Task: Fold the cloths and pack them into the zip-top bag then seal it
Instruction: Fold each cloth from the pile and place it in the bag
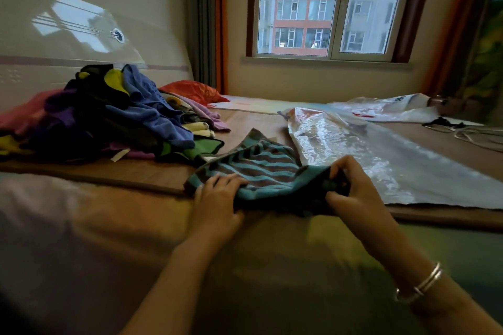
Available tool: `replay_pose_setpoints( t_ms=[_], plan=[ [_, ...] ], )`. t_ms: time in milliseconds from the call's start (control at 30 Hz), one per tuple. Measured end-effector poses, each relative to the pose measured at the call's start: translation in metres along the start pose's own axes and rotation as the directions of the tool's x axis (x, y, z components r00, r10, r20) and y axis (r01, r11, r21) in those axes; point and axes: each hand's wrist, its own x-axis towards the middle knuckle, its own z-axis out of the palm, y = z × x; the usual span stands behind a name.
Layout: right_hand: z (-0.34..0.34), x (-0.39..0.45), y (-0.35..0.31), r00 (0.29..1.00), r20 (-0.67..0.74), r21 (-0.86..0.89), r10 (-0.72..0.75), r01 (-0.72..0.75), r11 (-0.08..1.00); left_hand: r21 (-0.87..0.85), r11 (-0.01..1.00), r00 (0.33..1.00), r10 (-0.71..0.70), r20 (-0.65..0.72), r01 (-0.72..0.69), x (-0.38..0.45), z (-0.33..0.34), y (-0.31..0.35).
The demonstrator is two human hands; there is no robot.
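The striped cloth (253, 168) lies on the bed (81, 226) directly in front of the person, its near edge bunched between both hands and its far corner spread toward the bag (381, 160). The left hand (217, 200) rests on the near left edge with fingers curled over the fabric, holding it down. The right hand (351, 193) pinches a gathered fold at the near right corner between thumb and fingers; the fabric there is dark and crumpled, and how many layers are caught cannot be told. The bag lies flat just to the right of the cloth, touching or overlapping its right edge; which end is the mouth, and whether it is open, cannot be told. The pile (109, 117) of unfolded cloths sits to the left, near the striped cloth, with a green piece almost touching its far side. Judgement: folding of the first cloth is under way and nothing appears packed. Risks noted: the bunched right corner may give an uneven, bulky fold; the soft, uneven bedding offers poor support for a flat crease; dragging the cloth could catch the slick bag and shift it; a loose pile this close may spill onto the work area; bulky folds may later prevent sealing.
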Motion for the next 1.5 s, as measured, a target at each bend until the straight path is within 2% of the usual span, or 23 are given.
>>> replay_pose_setpoints(
  t_ms=[133,300,433,633,733,833,933,1100,1200,1333,1500],
  plan=[
    [-0.019,0.003,0.004,0.990,-0.107,0.164,0.088,-0.070,0.984,-0.002,0.995,0.993,-0.103,-0.065,0.103,0.000,-0.004,-0.002],
    [-0.046,0.010,0.021,0.924,-0.371,0.102,0.094,-0.060,0.993,-0.003,0.979,0.974,-0.202,-0.106,0.203,-0.001,-0.019,-0.010],
    [-0.064,0.010,0.035,0.909,-0.404,0.030,0.104,-0.100,0.995,-0.348,0.910,0.968,-0.251,-0.029,0.226,-0.009,-0.040,-0.008],
    [-0.077,0.005,0.038,0.894,-0.447,-0.236,0.036,-0.157,0.959,-0.642,0.762,0.972,-0.207,-0.110,0.090,-0.023,-0.075,0.012],
    [-0.080,-0.001,0.030,0.898,-0.440,-0.268,0.015,-0.147,0.952,-0.665,0.744,0.959,-0.232,-0.165,0.066,-0.025,-0.094,0.014],
    [-0.083,0.000,0.007,0.919,-0.377,-0.046,0.114,-0.141,0.989,-0.642,0.766,0.941,-0.229,-0.249,0.016,-0.019,-0.121,0.017],
    [-0.092,0.012,-0.027,0.936,-0.302,0.201,0.180,-0.122,0.972,-0.594,0.804,0.917,-0.218,-0.334,-0.025,-0.001,-0.155,0.026],
    [-0.114,0.045,-0.097,0.958,-0.246,0.373,0.149,-0.048,0.927,-0.695,0.708,0.886,-0.235,-0.400,-0.126,0.034,-0.218,0.046],
    [-0.123,0.063,-0.130,0.967,-0.215,0.396,0.137,-0.042,0.917,-0.785,0.597,0.905,-0.225,-0.361,-0.165,0.052,-0.247,0.057],
    [-0.126,0.084,-0.148,0.968,-0.215,0.337,0.131,-0.052,0.940,-0.776,0.612,0.906,-0.227,-0.356,-0.151,0.069,-0.264,0.056],
    [-0.113,0.113,-0.138,0.971,-0.189,0.277,0.145,-0.089,0.957,-0.796,0.601,0.910,-0.292,-0.294,-0.064,0.088,-0.251,0.033]
  ],
)
